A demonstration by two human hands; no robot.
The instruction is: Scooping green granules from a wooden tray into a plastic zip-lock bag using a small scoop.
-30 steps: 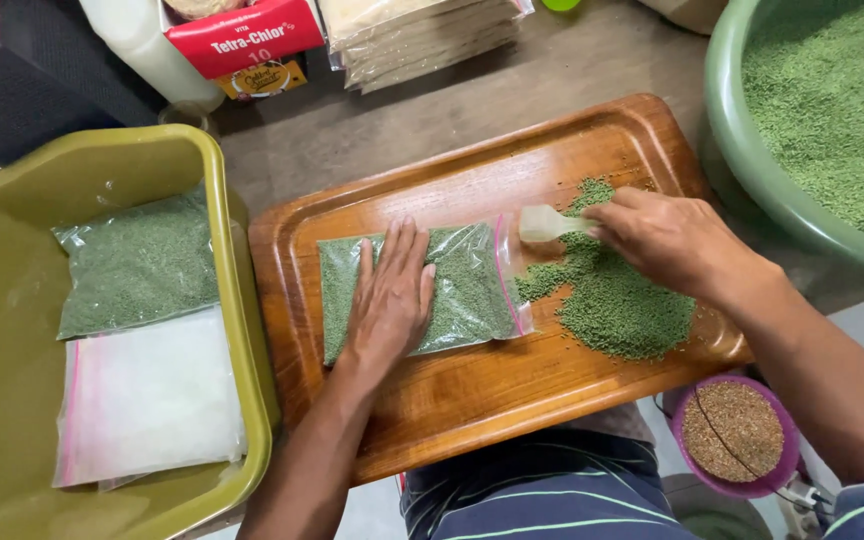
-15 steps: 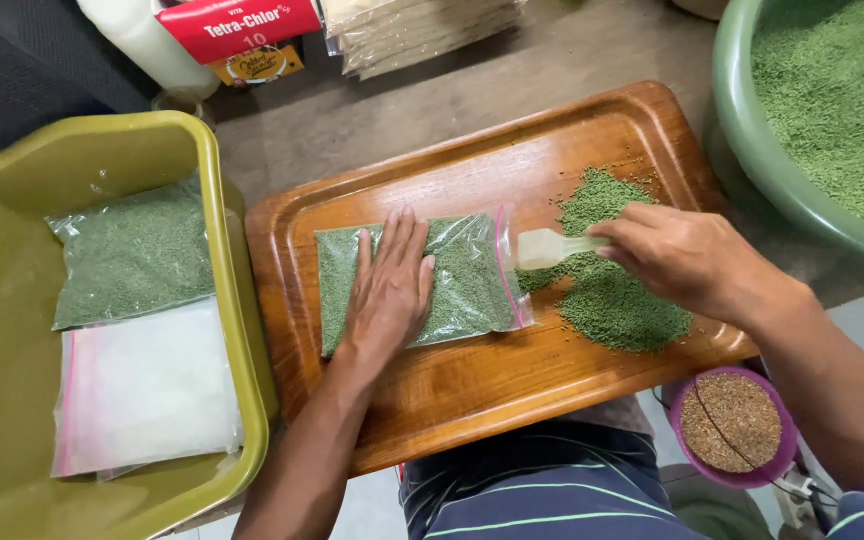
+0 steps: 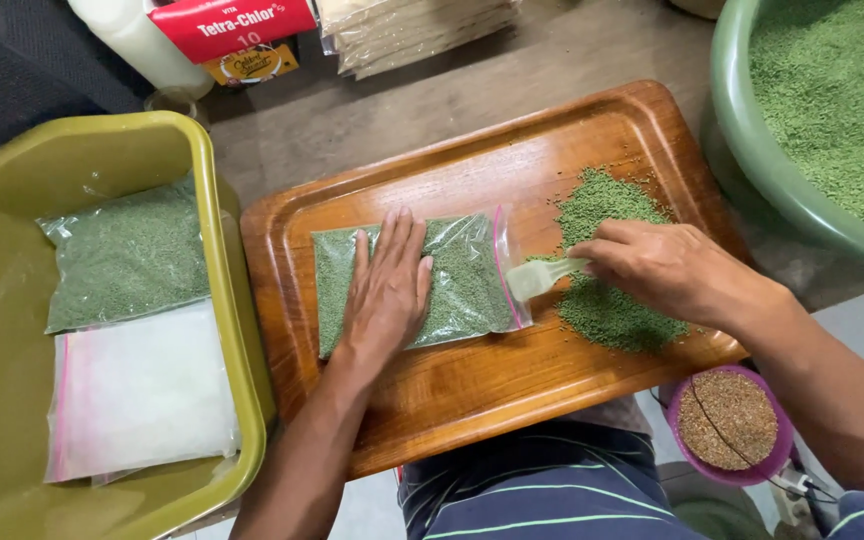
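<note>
on the tray [image 3: 472,400], left hand [image 3: 387,290] flattens green bag [image 3: 472,285].

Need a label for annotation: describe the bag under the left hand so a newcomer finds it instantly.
Start at the wooden tray in the middle. On its left half lies a flat clear bag of green granules, pressed down by the left hand, its pink-edged mouth facing the small scoop. Unlike the two bags in the olive tub, it lies on wood.

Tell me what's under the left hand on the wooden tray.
The left hand lies flat on a clear zip bag filled with green granules, resting on the wooden tray. The bag's middle is covered by the palm.
</note>
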